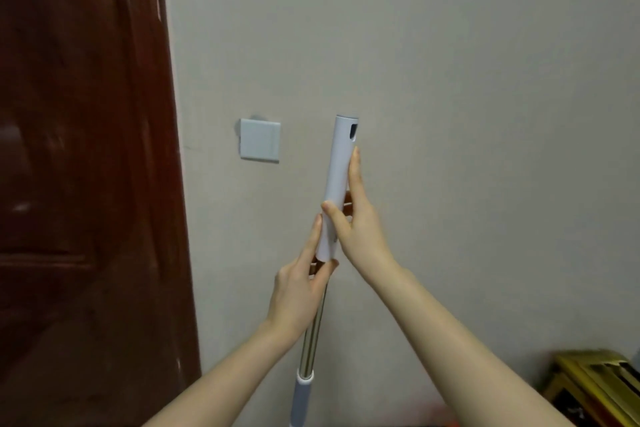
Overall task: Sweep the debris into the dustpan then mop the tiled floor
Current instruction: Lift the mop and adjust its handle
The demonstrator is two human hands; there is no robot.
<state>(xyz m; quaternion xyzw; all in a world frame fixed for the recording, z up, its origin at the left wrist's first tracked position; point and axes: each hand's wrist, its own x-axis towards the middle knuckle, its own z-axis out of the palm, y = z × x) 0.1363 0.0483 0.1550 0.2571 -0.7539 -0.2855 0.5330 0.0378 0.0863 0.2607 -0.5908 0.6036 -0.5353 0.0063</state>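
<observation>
Both the left hand and right hand close loosely around the upright mop handle near the wall, so mopping seems pending, with floor and dustpan unseen.

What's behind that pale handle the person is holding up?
Behind the pale handle is a plain grey wall, with a square wall plate to its left. Whatever wall lies directly behind the handle and both hands is covered.
</observation>
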